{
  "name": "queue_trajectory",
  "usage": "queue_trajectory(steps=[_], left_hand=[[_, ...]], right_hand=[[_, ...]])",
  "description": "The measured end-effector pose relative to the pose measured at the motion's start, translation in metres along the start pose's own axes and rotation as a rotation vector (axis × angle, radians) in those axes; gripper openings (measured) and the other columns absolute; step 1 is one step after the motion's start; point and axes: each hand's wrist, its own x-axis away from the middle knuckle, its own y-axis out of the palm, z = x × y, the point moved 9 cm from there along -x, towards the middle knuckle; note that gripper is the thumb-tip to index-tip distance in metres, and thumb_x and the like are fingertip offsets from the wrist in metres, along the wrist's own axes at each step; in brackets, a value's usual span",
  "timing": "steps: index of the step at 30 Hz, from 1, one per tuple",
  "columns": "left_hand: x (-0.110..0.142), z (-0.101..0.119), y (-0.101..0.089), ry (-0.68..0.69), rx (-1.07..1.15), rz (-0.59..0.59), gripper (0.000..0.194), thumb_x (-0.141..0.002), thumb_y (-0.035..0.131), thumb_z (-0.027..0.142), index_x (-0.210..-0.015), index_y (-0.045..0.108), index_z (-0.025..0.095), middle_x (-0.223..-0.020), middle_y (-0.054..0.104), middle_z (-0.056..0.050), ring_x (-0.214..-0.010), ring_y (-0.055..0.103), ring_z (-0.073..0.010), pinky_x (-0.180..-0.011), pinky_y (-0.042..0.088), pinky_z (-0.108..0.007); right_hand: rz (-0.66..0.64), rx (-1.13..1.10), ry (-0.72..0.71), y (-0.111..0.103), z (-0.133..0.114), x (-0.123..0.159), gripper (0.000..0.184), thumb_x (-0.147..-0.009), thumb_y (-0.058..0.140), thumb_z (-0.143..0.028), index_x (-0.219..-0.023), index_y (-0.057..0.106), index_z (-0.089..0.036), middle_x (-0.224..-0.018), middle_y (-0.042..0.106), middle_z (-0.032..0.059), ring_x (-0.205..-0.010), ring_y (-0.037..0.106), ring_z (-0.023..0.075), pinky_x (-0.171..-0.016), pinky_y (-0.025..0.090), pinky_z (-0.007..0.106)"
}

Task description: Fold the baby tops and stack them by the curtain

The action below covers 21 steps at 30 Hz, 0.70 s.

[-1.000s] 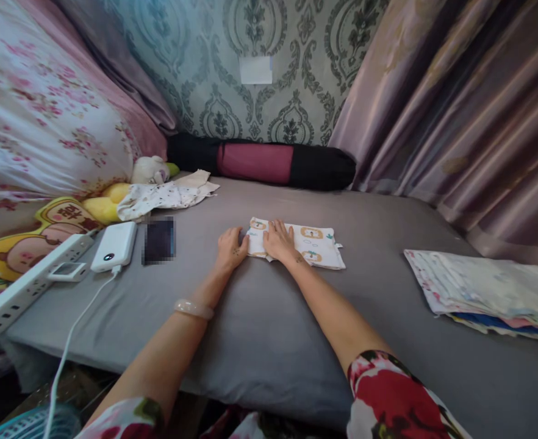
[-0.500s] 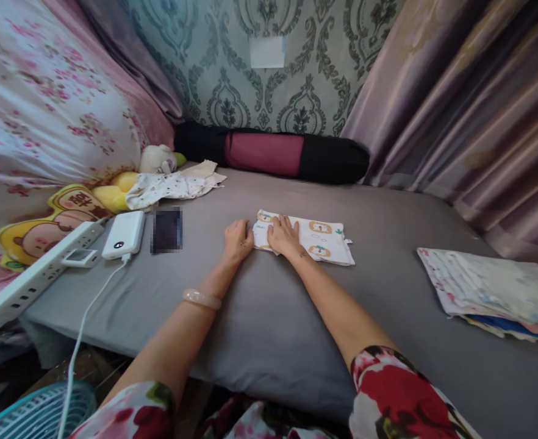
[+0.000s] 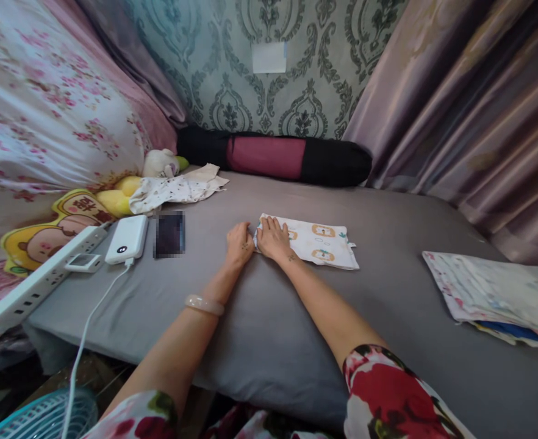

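A folded white cloth point(image 3: 303, 241) with orange animal prints lies flat on the grey bed sheet, a small tag poking out at its right end. My right hand point(image 3: 272, 238) rests palm down over its left part, fingers stretched out. At the left edge of the cloth is my left hand point(image 3: 240, 245), its fingers curled in and closed on that edge. The fingertips are partly hidden there. A pale bangle point(image 3: 204, 305) circles my left wrist.
A stack of folded cloths point(image 3: 493, 292) lies to the right. On the left are a power bank point(image 3: 127, 239) with a white cable, a power strip point(image 3: 44, 274), a blurred dark object point(image 3: 169, 235), plush toys and a spotted cloth point(image 3: 172, 190). Behind lies a long black-and-maroon bag point(image 3: 269, 157).
My right hand has slid left along the cloth, uncovering more of its middle. My left hand stays at the left edge. The view has shifted slightly.
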Motion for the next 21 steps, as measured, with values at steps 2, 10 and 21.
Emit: queue_trajectory(steps=[2, 10, 21], left_hand=[[0.000, 0.000, -0.001, -0.009, 0.005, 0.006, 0.038, -0.084, 0.037, 0.006, -0.116, 0.056, 0.015, -0.116, 0.066, -0.014, -0.114, 0.059, -0.0221, -0.101, 0.044, -0.040], [0.000, 0.001, -0.004, -0.037, 0.022, -0.010, 0.039, -0.082, 0.037, 0.004, -0.115, 0.057, 0.013, -0.116, 0.067, -0.014, -0.114, 0.060, -0.0210, -0.102, 0.043, -0.037], [0.001, 0.009, -0.006, 0.047, 0.070, -0.008, 0.041, -0.086, 0.037, 0.011, -0.121, 0.058, 0.014, -0.121, 0.066, -0.013, -0.116, 0.059, -0.0217, -0.103, 0.043, -0.041]], right_hand=[[-0.023, -0.004, 0.006, -0.001, 0.000, -0.002, 0.051, -0.100, 0.028, -0.032, -0.145, 0.040, -0.013, -0.153, 0.038, 0.0145, -0.142, 0.029, 0.0284, -0.115, 0.018, 0.052], [-0.029, 0.013, -0.042, 0.001, -0.013, -0.012, 0.050, -0.100, 0.028, -0.031, -0.142, 0.043, -0.010, -0.154, 0.036, 0.0165, -0.143, 0.028, 0.0282, -0.115, 0.017, 0.052], [-0.061, -0.098, -0.021, -0.004, -0.004, -0.011, 0.050, -0.102, 0.024, -0.033, -0.145, 0.039, -0.014, -0.154, 0.037, 0.0124, -0.143, 0.029, 0.0246, -0.116, 0.018, 0.050]])
